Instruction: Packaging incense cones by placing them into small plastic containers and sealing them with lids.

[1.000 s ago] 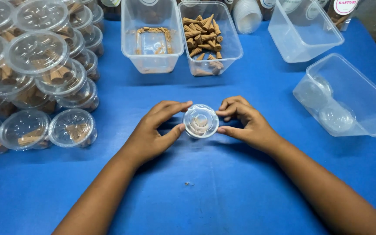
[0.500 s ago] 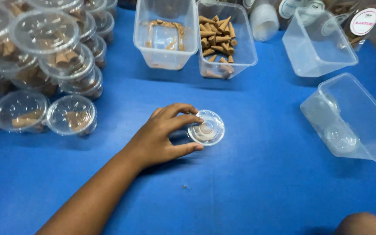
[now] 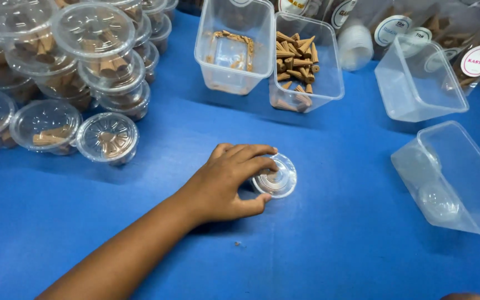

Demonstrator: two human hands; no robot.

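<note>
My left hand (image 3: 230, 182) grips a small round clear plastic cup with a lid (image 3: 276, 178) that stands on the blue table (image 3: 329, 250). Fingers curl over its left rim and the thumb presses its near side. Brown contents show faintly through the lid. My right hand is out of the picture; only a sliver of skin shows at the bottom right edge.
Several lidded cups of brown cones (image 3: 106, 138) are stacked at the left. At the back stand a clear tub with brown dust (image 3: 233, 47), a tub of brown cones (image 3: 301, 61) and an empty tub (image 3: 418, 83). Another clear tub (image 3: 456, 178) lies tilted at the right.
My right hand let go of the small cup and left the view toward the bottom right. My left hand stays on the cup. The camera has shifted, so everything sits lower.
</note>
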